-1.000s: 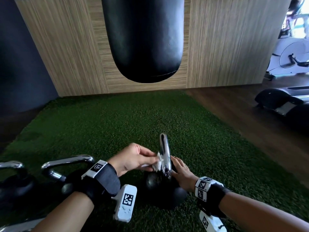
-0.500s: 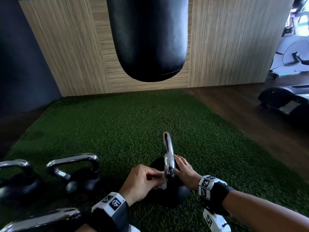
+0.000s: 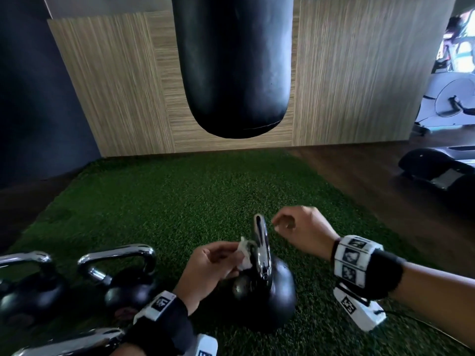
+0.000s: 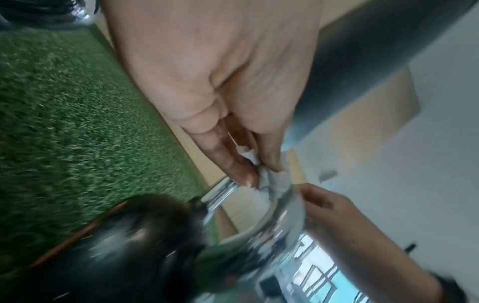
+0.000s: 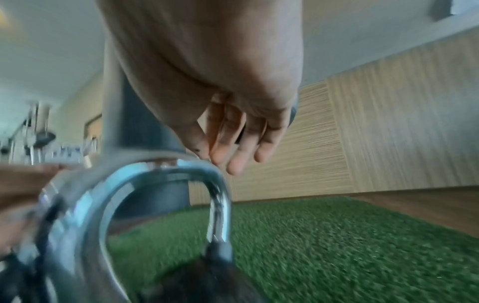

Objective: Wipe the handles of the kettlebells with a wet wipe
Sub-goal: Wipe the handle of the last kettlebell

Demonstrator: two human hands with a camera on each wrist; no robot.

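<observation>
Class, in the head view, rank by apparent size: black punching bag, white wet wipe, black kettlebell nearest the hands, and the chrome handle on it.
1. Black punching bag
2. Black kettlebell
3. Chrome handle
4. White wet wipe, partly hidden in the left hand

The head view looks down and forward over green turf (image 3: 180,201). Both wrist views sit close and low, sharing the chrome handle (image 4: 282,221) at lower frame.
</observation>
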